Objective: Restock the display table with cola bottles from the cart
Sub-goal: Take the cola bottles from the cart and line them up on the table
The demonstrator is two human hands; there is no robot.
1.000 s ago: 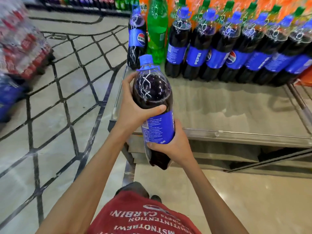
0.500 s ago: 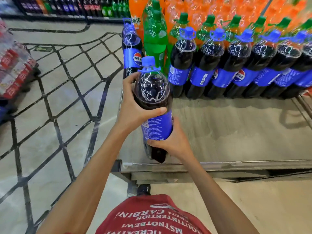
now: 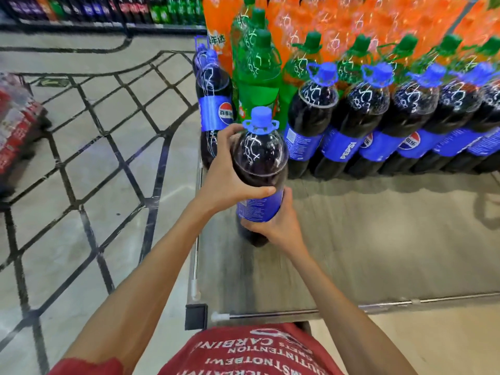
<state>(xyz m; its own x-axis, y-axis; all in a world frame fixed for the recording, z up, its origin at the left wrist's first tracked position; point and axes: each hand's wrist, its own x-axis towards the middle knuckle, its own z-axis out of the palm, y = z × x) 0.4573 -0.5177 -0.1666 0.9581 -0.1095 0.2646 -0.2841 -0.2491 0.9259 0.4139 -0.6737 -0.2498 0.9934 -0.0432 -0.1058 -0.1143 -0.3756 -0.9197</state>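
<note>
The person holds one cola bottle (image 3: pixel 258 169) in a two-handed grip above the tabletop (image 3: pixel 378 239). The left hand (image 3: pixel 230 174) is clenched around the bottle's upper shoulder, thumb lying across the front just above the blue label. The right hand (image 3: pixel 276 226) is clenched around the lower body, fingers wrapped beneath the label. The bottle stands near upright, its blue cap (image 3: pixel 260 117) leaning slightly away from the person. Whether its base touches the tabletop cannot be told, since the lower part is blurred and partly covered by the right hand. Just beyond the left hand stands a single cola bottle (image 3: pixel 215 109) at the tabletop's left edge, with a green soda bottle (image 3: pixel 259 77) close beside it. Beyond the grip and to its right, a row of cola bottles (image 3: pixel 378 123) runs along the back of the tabletop, each with a blue cap and blue label. Behind that row stand orange soda bottles (image 3: pixel 338 20) with green caps. The tabletop surface on the near side and to the right of the grip is bare. A metal rail (image 3: pixel 297 312) borders its near edge. To the left of the grip, the floor (image 3: pixel 94 158) shows dark line patterning.
</note>
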